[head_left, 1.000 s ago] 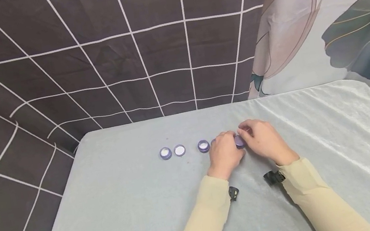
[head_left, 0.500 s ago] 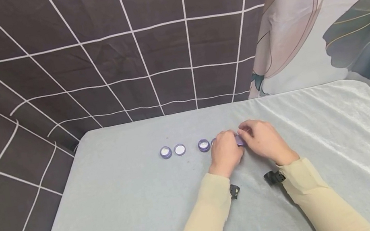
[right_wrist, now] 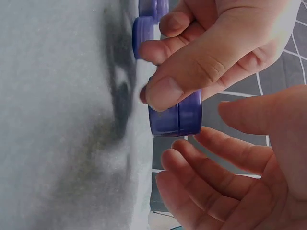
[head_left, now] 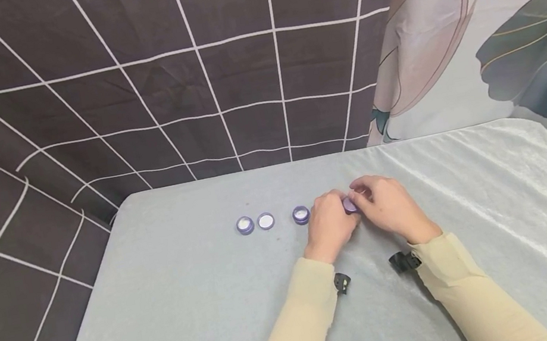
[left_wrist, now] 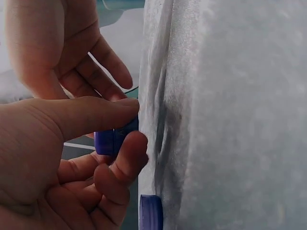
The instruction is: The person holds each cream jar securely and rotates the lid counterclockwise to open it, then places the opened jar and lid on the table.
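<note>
My left hand [head_left: 327, 226] pinches a small round purple jar [head_left: 350, 205] between thumb and fingers. In the right wrist view a seam runs round this jar [right_wrist: 176, 117], its lid apparently on, and the thumb lies across its side. My right hand [head_left: 391, 208] is just to the right, its fingers loosely bent about the jar without gripping it; whether a fingertip touches it I cannot tell. An uncovered purple jar [head_left: 301, 215], pale inside, stands left of my left hand. Low in the left wrist view is another purple round piece [left_wrist: 151, 212], on the cloth.
Farther left on the grey cloth-covered table [head_left: 166, 309] lie another uncovered purple jar [head_left: 245, 225] and a round purple-rimmed lid [head_left: 266, 221] with a white inside. A dark curtain with white grid lines [head_left: 236, 80] hangs behind the table.
My left hand has shifted slightly left with the jar, covering the purple piece that peeked out beside it. The right hand has stayed nearly in place.
</note>
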Demonstrator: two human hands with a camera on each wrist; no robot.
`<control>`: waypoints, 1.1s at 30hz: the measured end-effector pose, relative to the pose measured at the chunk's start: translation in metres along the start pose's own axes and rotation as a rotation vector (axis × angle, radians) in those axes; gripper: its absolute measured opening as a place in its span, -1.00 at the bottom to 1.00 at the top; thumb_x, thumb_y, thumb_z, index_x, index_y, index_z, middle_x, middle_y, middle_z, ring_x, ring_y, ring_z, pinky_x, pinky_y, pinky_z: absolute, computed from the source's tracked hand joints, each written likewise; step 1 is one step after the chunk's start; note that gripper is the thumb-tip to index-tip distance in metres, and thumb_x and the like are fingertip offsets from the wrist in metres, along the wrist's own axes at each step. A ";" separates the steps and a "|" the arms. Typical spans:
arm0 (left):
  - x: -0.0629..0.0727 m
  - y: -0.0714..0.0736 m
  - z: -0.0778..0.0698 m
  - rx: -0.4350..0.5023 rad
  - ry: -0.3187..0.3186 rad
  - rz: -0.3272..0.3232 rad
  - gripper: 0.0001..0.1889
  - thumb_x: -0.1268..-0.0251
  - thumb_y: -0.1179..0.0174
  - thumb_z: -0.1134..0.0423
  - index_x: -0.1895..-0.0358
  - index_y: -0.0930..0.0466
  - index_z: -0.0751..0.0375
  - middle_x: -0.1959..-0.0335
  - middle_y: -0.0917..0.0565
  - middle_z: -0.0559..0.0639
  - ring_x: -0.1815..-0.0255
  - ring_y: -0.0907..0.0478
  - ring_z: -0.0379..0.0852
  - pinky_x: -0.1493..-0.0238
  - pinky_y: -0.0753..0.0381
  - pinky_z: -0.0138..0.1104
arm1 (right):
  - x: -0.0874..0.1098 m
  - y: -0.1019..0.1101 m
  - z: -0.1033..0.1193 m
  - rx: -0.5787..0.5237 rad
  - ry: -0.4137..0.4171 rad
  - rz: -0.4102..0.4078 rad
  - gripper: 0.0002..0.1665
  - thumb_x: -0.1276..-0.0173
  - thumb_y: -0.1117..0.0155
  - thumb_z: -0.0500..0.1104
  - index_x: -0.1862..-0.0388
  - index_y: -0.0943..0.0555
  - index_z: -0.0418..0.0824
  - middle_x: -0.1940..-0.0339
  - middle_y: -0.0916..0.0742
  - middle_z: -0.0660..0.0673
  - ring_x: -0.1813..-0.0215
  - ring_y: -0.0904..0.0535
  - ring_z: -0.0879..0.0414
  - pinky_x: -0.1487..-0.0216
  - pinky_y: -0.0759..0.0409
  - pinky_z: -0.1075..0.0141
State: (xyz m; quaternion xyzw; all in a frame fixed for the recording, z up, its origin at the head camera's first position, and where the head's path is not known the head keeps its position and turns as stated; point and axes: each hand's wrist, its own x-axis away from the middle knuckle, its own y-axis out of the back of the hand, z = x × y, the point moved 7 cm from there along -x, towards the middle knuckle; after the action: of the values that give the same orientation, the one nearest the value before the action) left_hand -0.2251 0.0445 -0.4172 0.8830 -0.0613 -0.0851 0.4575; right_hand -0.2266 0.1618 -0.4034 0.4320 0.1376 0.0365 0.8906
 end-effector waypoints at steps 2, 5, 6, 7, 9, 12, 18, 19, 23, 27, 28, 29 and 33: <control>0.000 0.001 0.001 0.015 0.008 -0.009 -0.64 -0.04 -0.53 0.14 0.09 -0.72 0.16 0.23 -0.77 -0.01 0.18 -0.71 -0.05 0.14 -0.64 -0.29 | 0.000 0.001 0.002 0.001 0.008 -0.005 -0.71 -0.41 -0.25 -0.17 0.04 -0.69 -0.35 0.26 -0.79 -0.20 0.32 -0.68 -0.05 0.21 -0.59 -0.01; 0.000 0.003 0.002 0.035 0.012 -0.023 -0.64 -0.05 -0.52 0.14 0.08 -0.72 0.16 0.22 -0.79 -0.02 0.17 -0.73 -0.02 0.14 -0.65 -0.27 | -0.001 0.001 0.004 0.004 0.021 -0.011 -0.73 -0.41 -0.24 -0.17 0.06 -0.71 -0.32 0.23 -0.79 -0.21 0.32 -0.69 -0.04 0.22 -0.59 -0.01; 0.000 0.003 0.002 0.042 0.011 -0.027 -0.65 -0.06 -0.51 0.14 0.08 -0.72 0.17 0.22 -0.79 -0.01 0.17 -0.73 -0.02 0.14 -0.65 -0.27 | -0.001 0.001 0.005 0.007 0.025 -0.013 -0.74 -0.40 -0.24 -0.17 0.08 -0.72 -0.31 0.22 -0.79 -0.21 0.32 -0.69 -0.04 0.21 -0.59 -0.01; 0.000 0.004 0.002 0.048 0.011 -0.032 -0.65 -0.06 -0.51 0.14 0.08 -0.72 0.17 0.23 -0.79 -0.01 0.17 -0.73 -0.01 0.14 -0.65 -0.27 | -0.001 0.001 0.005 0.011 0.026 -0.016 -0.75 -0.40 -0.25 -0.17 0.09 -0.72 -0.30 0.21 -0.79 -0.20 0.32 -0.70 -0.03 0.22 -0.59 0.00; 0.000 0.005 0.003 0.059 0.014 -0.036 -0.66 -0.07 -0.50 0.14 0.09 -0.72 0.17 0.23 -0.78 -0.01 0.17 -0.72 -0.01 0.12 -0.64 -0.27 | -0.002 0.001 0.006 0.011 0.029 -0.019 -0.75 -0.41 -0.25 -0.16 0.10 -0.73 -0.29 0.22 -0.79 -0.20 0.31 -0.70 -0.03 0.22 -0.59 0.01; -0.001 0.006 0.005 0.076 0.021 -0.043 -0.66 -0.07 -0.50 0.14 0.09 -0.72 0.16 0.23 -0.78 -0.01 0.16 -0.72 -0.02 0.11 -0.64 -0.28 | -0.002 0.000 0.007 0.015 0.026 -0.021 -0.75 -0.41 -0.26 -0.14 0.10 -0.73 -0.29 0.23 -0.79 -0.19 0.31 -0.71 -0.02 0.22 -0.59 0.01; 0.000 0.008 0.007 0.088 0.003 -0.074 -0.66 -0.09 -0.47 0.15 0.07 -0.71 0.18 0.25 -0.77 -0.01 0.16 -0.70 -0.04 0.09 -0.63 -0.29 | -0.003 -0.001 0.009 0.005 0.019 -0.028 -0.71 -0.42 -0.27 -0.10 0.09 -0.73 -0.30 0.26 -0.79 -0.16 0.33 -0.69 0.01 0.23 -0.59 0.03; 0.001 0.009 0.007 0.088 -0.004 -0.083 -0.67 -0.09 -0.46 0.16 0.08 -0.71 0.18 0.26 -0.76 -0.02 0.17 -0.70 -0.05 0.10 -0.63 -0.30 | -0.003 0.000 0.010 0.003 0.020 -0.034 -0.71 -0.42 -0.28 -0.08 0.11 -0.73 -0.29 0.28 -0.79 -0.15 0.34 -0.69 0.01 0.22 -0.59 0.03; 0.003 0.011 0.007 0.095 -0.025 -0.117 -0.70 -0.11 -0.44 0.15 0.11 -0.70 0.19 0.31 -0.73 -0.03 0.23 -0.67 -0.08 0.13 -0.61 -0.30 | -0.004 0.000 0.013 0.001 0.026 -0.064 -0.70 -0.41 -0.30 -0.04 0.17 -0.74 -0.27 0.32 -0.79 -0.13 0.33 -0.67 0.00 0.20 -0.58 0.03; 0.006 0.011 0.008 0.111 -0.028 -0.140 -0.69 -0.12 -0.41 0.14 0.10 -0.69 0.21 0.29 -0.71 -0.02 0.21 -0.64 -0.07 0.09 -0.59 -0.28 | -0.004 0.000 0.013 -0.003 0.008 -0.091 -0.67 -0.41 -0.31 0.01 0.20 -0.74 -0.26 0.34 -0.79 -0.13 0.33 -0.67 0.00 0.20 -0.58 0.03; 0.006 0.011 0.008 0.113 -0.028 -0.146 -0.68 -0.13 -0.41 0.13 0.09 -0.69 0.21 0.28 -0.70 -0.01 0.20 -0.64 -0.07 0.08 -0.59 -0.27 | -0.004 0.001 0.013 -0.002 0.003 -0.097 -0.66 -0.41 -0.31 0.01 0.20 -0.74 -0.26 0.35 -0.79 -0.13 0.33 -0.67 0.00 0.21 -0.58 0.03; 0.007 0.011 0.008 0.116 -0.028 -0.153 -0.67 -0.13 -0.41 0.13 0.08 -0.69 0.21 0.27 -0.70 -0.01 0.19 -0.64 -0.06 0.07 -0.58 -0.27 | -0.004 0.001 0.013 -0.003 -0.003 -0.102 -0.66 -0.41 -0.31 0.02 0.21 -0.74 -0.26 0.35 -0.78 -0.14 0.34 -0.66 -0.01 0.22 -0.58 0.04; 0.008 0.011 0.008 0.125 -0.029 -0.185 -0.65 -0.13 -0.41 0.13 0.06 -0.69 0.23 0.25 -0.70 0.01 0.19 -0.64 -0.06 0.07 -0.59 -0.26 | -0.004 0.001 0.013 -0.005 -0.023 -0.126 -0.66 -0.40 -0.30 0.01 0.22 -0.73 -0.28 0.36 -0.77 -0.16 0.35 -0.66 -0.03 0.24 -0.58 0.03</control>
State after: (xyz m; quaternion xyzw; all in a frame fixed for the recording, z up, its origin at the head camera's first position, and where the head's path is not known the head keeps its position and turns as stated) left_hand -0.2190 0.0309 -0.4136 0.9104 0.0087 -0.1356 0.3908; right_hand -0.2267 0.1521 -0.3943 0.4207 0.1542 -0.0241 0.8937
